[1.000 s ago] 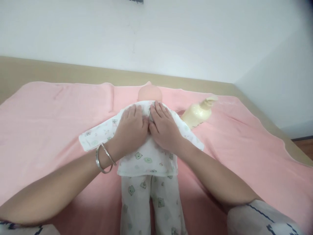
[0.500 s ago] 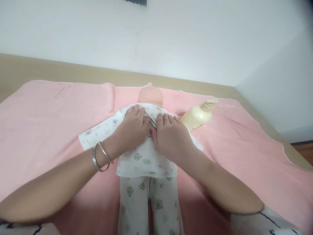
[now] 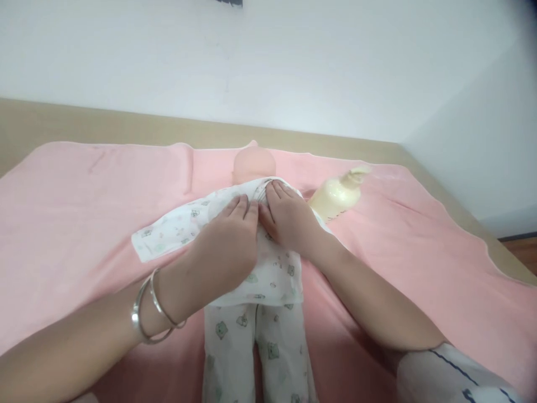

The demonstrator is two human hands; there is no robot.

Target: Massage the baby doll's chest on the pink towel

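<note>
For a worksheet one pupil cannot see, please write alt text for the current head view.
A person's left hand, with silver bangles at the wrist, and right hand touch the upper part of a doll's white printed top. The doll lies on a pink cloth, with a cream pump bottle on the picture's right.

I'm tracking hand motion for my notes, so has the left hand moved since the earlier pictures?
Yes, the left hand has moved back toward the wearer, farther from the doll's head.

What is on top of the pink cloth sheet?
A smooth-headed pink doll in white printed clothes, and a glossy pale-yellow pump bottle, are on it. The part of the sheet directly beneath them is covered and cannot be seen.
</note>
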